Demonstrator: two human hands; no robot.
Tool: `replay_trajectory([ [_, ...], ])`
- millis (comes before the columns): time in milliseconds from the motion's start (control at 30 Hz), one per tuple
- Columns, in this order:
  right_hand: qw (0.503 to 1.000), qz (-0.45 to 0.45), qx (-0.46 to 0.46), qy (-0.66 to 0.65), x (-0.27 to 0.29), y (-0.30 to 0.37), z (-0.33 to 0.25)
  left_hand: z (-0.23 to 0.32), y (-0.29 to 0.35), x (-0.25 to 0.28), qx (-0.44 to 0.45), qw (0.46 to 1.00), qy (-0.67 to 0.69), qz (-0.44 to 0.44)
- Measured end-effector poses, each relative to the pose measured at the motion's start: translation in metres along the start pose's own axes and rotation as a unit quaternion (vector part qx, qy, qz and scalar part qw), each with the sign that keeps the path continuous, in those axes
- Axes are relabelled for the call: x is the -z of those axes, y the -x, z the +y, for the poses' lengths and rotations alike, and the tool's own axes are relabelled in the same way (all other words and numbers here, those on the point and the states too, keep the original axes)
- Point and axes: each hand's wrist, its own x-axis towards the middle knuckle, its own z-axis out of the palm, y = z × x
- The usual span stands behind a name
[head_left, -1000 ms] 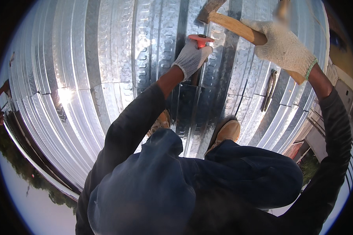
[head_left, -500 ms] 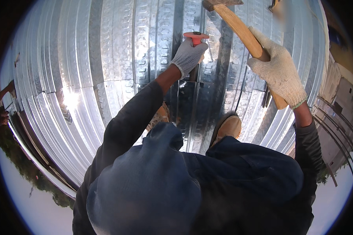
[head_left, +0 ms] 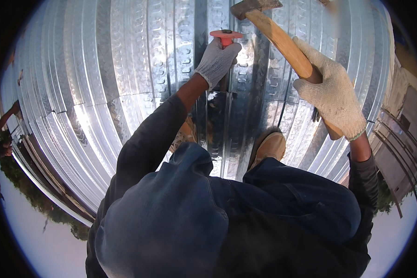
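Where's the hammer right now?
Head view, upper right of centre: the hammer is gripped in the right hand over the metal sheets, to the right of the red-topped tool in the left hand.

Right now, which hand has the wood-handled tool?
The right hand: it grips the hammer, while the left hand holds the red tool.

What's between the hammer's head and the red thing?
In the head view, only shiny ribbed metal shows between the hammer's head and the red thing.
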Motion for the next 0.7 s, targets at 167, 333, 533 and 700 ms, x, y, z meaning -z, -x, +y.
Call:
replay_trajectory([
  [167, 1.000, -0.004, 0.008, 0.015, -0.008, -0.006, 0.006, -0.010, -0.005, -0.005, -0.018, 1.000, 0.005, 0.022],
  [333, 1.000, 0.011, 0.000, -0.009, -0.004, 0.005, 0.008, -0.002, 0.019, -0.010, -0.059, 0.996, -0.069, 0.023],
  [533, 0.999, 0.035, -0.001, 0.007, 0.004, 0.020, 0.008, -0.006, 0.028, -0.017, -0.124, 0.978, -0.169, 0.023],
  [700, 0.997, 0.074, -0.002, 0.017, -0.022, 0.053, 0.036, 0.004, -0.021, -0.015, -0.051, 0.995, -0.043, 0.068],
])
